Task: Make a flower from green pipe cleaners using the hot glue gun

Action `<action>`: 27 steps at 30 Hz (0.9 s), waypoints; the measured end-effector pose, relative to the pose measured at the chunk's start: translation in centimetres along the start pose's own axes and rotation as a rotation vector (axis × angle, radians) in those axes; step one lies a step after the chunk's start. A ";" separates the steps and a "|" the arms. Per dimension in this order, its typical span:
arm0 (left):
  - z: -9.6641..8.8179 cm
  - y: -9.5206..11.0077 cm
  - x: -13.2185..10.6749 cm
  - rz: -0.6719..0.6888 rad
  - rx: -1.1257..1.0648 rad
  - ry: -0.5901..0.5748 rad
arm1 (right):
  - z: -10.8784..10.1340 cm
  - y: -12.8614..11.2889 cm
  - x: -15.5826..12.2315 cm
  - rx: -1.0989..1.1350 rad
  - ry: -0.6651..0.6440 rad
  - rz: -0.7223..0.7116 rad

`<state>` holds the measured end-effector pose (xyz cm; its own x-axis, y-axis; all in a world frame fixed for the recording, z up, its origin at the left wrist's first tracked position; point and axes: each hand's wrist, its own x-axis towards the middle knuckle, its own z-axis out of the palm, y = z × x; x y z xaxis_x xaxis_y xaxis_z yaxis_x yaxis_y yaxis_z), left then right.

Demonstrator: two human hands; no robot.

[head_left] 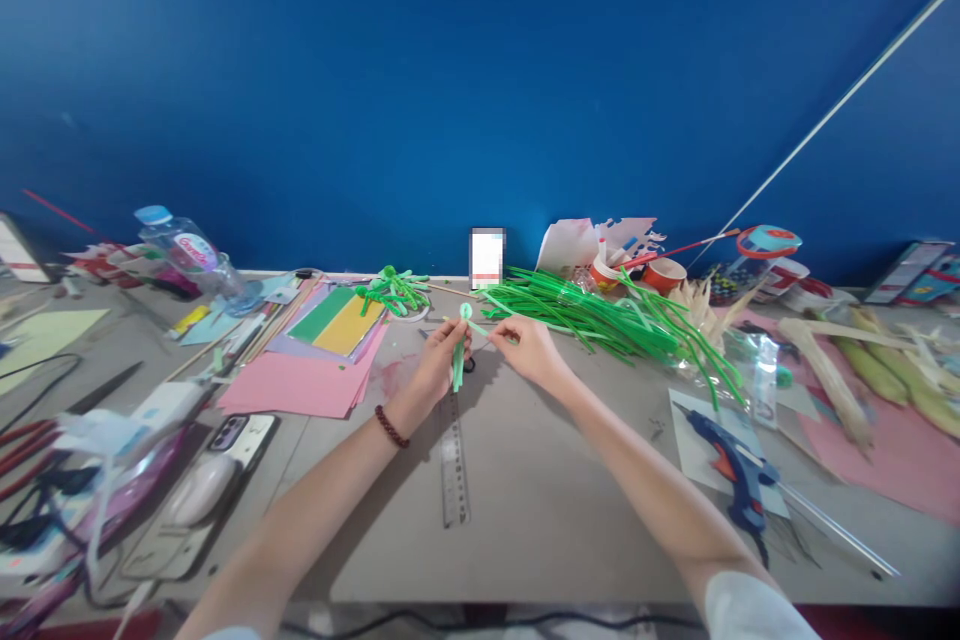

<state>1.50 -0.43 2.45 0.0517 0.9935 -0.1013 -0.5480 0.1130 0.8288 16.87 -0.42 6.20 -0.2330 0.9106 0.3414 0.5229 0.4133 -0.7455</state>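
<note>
My left hand [439, 360] is closed in a pinch around a pale green pipe cleaner [466, 311] held upright above the table. Its top is curled into a small round coil, and pale green tails hang below the fingers. From the coil a strand runs right toward my right hand [525, 345], whose thumb and fingertips are pressed together at its end. Beneath the hands lies a clear ruler [454, 470]. Something dark with a round loop, partly hidden, sits behind my left fingers. Long green pipe cleaners [600, 315] lie in a heap beyond my right hand.
Curled green pieces [394, 292] lie at the back. Coloured sheets [300, 382], a phone [244, 440], a white mouse [201, 490] and a bottle [187, 250] are on the left. A blue glue gun [731, 465], paper cups [664, 275] and dried husks [832, 370] are on the right.
</note>
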 end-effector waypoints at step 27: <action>-0.5 0.2 -0.9 -0.305 -0.151 -0.176 | -13.0 -3.6 -9.0 -0.645 0.064 0.238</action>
<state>0.95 -1.32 2.40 0.3668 0.9030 -0.2237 -0.6014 0.4136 0.6835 27.78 -10.19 13.27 -0.0127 0.9660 0.2584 0.9416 0.0985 -0.3220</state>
